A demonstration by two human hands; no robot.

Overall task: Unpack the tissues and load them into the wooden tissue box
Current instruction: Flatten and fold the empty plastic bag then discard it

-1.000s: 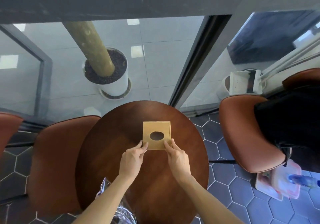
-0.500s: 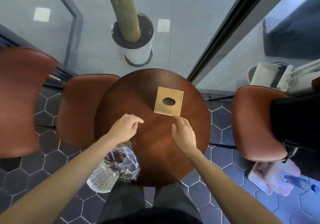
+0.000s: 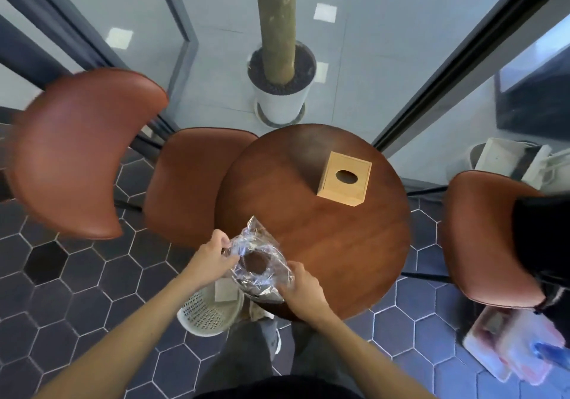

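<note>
A light wooden tissue box with an oval slot in its lid stands closed on the far right part of the round brown table. At the table's near left edge I hold a crumpled clear plastic wrapper. My left hand pinches its left side and my right hand grips its lower right side. The wrapper looks hollow in the middle; no tissues show in it.
A white perforated waste basket stands on the hexagon-tiled floor under the wrapper, by my legs. Brown chairs crowd the table's left and another its right. A potted trunk stands beyond the glass.
Both hands left the wooden box and drew back to the table's near edge, where they took hold of the plastic wrapper. My head tilted downward.
</note>
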